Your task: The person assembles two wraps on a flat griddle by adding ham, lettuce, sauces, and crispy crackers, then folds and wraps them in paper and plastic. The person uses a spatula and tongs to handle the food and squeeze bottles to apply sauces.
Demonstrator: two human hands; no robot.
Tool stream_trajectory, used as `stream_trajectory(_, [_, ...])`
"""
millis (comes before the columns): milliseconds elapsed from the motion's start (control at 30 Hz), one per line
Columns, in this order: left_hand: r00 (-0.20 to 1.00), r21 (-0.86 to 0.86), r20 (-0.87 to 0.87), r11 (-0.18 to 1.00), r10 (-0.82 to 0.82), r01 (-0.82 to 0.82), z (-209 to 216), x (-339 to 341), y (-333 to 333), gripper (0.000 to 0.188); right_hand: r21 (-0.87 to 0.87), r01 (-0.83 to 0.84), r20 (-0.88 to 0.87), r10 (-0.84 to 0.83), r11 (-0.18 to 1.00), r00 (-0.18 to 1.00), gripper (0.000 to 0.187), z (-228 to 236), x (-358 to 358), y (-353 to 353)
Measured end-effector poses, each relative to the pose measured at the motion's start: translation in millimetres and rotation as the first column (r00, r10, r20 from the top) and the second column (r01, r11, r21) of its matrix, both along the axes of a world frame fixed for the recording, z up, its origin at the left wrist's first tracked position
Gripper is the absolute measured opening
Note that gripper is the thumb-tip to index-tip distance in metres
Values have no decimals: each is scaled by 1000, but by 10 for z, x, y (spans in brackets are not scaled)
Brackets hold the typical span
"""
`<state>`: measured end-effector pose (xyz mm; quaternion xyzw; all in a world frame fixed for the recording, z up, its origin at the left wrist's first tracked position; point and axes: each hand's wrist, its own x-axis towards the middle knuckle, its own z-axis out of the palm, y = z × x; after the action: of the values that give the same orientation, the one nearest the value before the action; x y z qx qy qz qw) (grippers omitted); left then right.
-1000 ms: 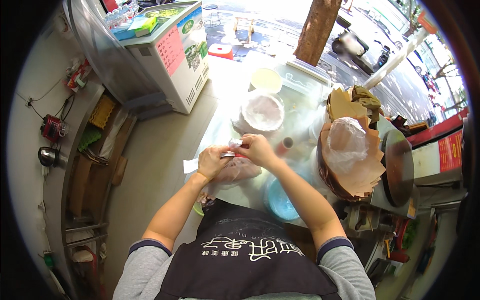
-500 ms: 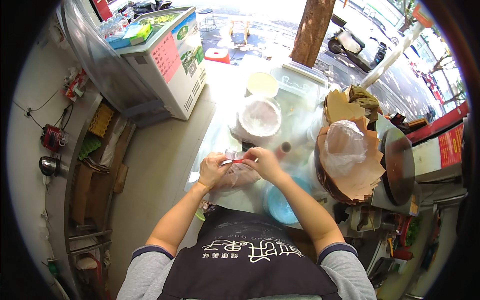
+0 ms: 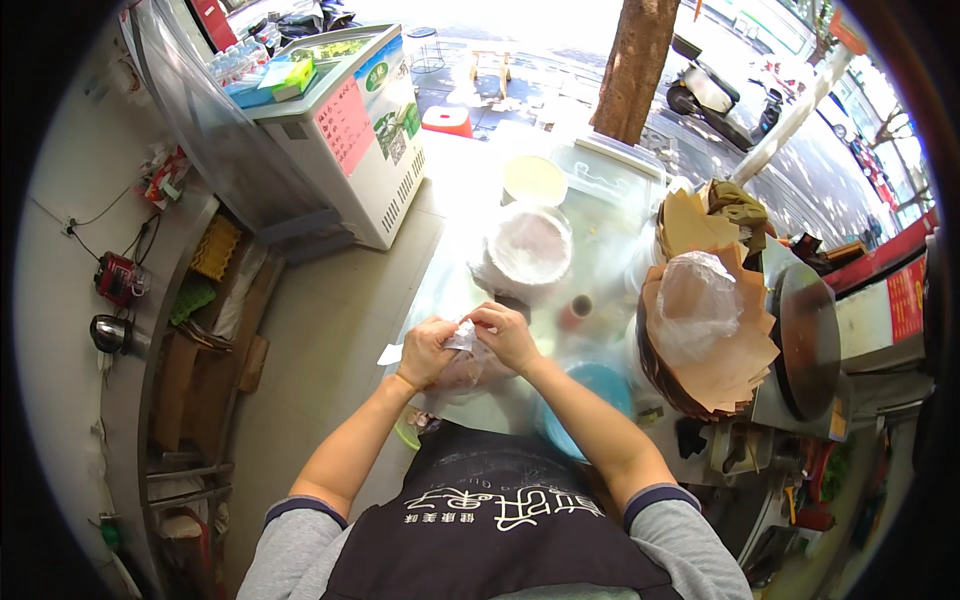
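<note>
My left hand (image 3: 428, 353) is closed, with a white slip (image 3: 390, 355) sticking out past its outer side. Close beside it, my right hand (image 3: 507, 337) is closed in a pinch. Between the fingertips shows a crumpled white piece (image 3: 462, 336); I cannot tell whether it is part of the same slip. Under both hands lies a clear plastic bag (image 3: 467, 374) with something pinkish inside, partly hidden by them. A bucket (image 3: 530, 247) lined with thin clear plastic stands just beyond, with a pale yellow round lid or tub (image 3: 535, 181) behind it.
To the right are a brown cardboard tube (image 3: 577, 310), a blue round container (image 3: 588, 402) and a stack of brown paper bags (image 3: 712, 335). A dark round griddle (image 3: 806, 340) stands further right. A chest freezer (image 3: 345, 140) is at the far left, near a red stool (image 3: 447, 121).
The red strip seen between my fingers has gone from sight, and crumpled white shows there instead. A white slip now sticks out left of my left hand. The whole view has shifted slightly.
</note>
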<state>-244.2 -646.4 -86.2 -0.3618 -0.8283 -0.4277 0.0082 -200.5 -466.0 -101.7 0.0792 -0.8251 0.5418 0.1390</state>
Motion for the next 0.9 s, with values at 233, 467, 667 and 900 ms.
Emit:
stream_trajectory(233, [991, -38, 36, 991, 130, -128, 197, 11, 11, 13, -61, -76, 143, 84, 995, 986, 18, 5, -71, -22])
stream_trajectory(467, [999, -188, 35, 982, 22, -15, 313, -43, -7, 11, -335, -95, 321, 208, 938, 924, 31, 35, -93, 16])
stream_trajectory(667, [1000, -263, 4, 965, 3, -2, 213, -139, -14, 15, -407, -130, 360, 290, 904, 887, 28, -76, 36, 58])
stream_trajectory(900, [936, -212, 349, 970, -37, 118, 207, -95, -119, 20, -179, -165, 297, 213, 970, 931, 24, 80, 215, -72])
